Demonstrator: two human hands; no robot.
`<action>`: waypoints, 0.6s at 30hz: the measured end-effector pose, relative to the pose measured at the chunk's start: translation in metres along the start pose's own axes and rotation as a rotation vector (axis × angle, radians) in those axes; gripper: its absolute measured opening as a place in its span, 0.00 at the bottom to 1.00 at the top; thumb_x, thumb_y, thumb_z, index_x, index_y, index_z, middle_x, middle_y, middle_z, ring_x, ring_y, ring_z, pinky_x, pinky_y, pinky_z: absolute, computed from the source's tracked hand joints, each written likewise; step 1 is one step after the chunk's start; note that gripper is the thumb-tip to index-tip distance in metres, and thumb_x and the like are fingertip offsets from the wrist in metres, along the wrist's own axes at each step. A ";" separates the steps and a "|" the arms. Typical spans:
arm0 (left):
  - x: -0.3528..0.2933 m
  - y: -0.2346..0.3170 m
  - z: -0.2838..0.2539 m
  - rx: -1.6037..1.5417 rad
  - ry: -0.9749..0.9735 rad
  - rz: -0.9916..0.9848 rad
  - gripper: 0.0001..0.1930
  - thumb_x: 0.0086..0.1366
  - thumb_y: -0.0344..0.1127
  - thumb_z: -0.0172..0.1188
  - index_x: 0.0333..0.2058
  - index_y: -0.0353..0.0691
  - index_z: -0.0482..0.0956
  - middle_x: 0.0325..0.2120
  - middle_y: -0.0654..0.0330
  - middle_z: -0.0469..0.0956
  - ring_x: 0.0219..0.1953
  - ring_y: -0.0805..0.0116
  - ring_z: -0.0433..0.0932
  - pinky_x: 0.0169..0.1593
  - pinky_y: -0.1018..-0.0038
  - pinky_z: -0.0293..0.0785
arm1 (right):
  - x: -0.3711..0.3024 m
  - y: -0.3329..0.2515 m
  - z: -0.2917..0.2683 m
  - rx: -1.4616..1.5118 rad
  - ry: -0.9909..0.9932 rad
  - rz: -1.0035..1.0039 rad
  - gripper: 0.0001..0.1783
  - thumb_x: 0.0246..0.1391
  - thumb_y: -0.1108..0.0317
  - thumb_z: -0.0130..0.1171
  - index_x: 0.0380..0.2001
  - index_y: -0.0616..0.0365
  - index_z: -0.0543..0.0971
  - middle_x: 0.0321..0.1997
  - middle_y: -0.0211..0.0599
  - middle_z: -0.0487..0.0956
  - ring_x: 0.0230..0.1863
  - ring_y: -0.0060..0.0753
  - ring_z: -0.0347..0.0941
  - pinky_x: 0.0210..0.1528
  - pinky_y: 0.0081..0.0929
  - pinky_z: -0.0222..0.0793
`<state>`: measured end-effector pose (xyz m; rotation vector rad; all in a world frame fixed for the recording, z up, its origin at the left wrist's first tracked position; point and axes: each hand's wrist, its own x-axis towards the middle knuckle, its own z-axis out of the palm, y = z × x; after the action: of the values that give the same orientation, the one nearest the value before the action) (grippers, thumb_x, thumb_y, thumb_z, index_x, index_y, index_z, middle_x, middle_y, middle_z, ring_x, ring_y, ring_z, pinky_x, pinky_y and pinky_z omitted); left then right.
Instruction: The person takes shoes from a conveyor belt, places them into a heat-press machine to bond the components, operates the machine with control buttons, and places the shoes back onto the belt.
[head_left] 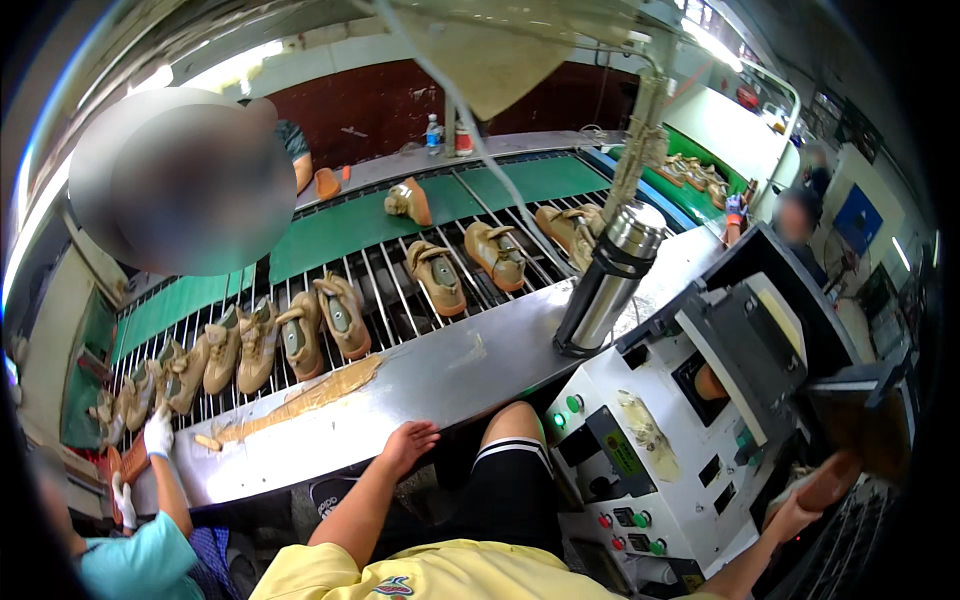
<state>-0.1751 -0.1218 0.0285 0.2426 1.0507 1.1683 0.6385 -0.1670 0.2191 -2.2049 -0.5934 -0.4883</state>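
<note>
My left hand (408,447) is held out over my lap by the front edge of the metal ledge (430,375). Its fingers are stretched out and it holds nothing. At the far right, my right hand (793,517) grips a shoe (832,482) with its brown sole showing, beside a white machine (650,440) with green and red buttons. Part of the shoe is hidden by the hand and the dim light. On the roller conveyor beyond the ledge stand several tan shoes, among them a laced shoe (436,277) and another tan shoe (495,256).
A steel flask (612,280) stands on the ledge beside the machine. Brown tape (300,400) covers part of the ledge. At left, a gloved co-worker's hand (158,432) touches the shoe row. Another person stands across the conveyor. A black hinged pad (745,350) juts from the machine.
</note>
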 end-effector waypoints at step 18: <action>-0.063 0.043 0.163 0.170 -1.071 -0.054 0.47 0.58 0.53 0.62 0.68 0.41 0.46 0.66 0.54 0.54 0.67 0.61 0.54 0.65 0.63 0.52 | -0.327 -0.195 -0.069 1.477 -1.145 0.231 0.39 0.37 0.67 0.56 0.58 0.64 0.65 0.57 0.41 0.70 0.61 0.44 0.65 0.64 0.38 0.60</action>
<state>-0.0767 -0.1010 0.1774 0.8546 0.1951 0.7120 0.2523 -0.1906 0.2077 -0.8515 -0.8206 1.1216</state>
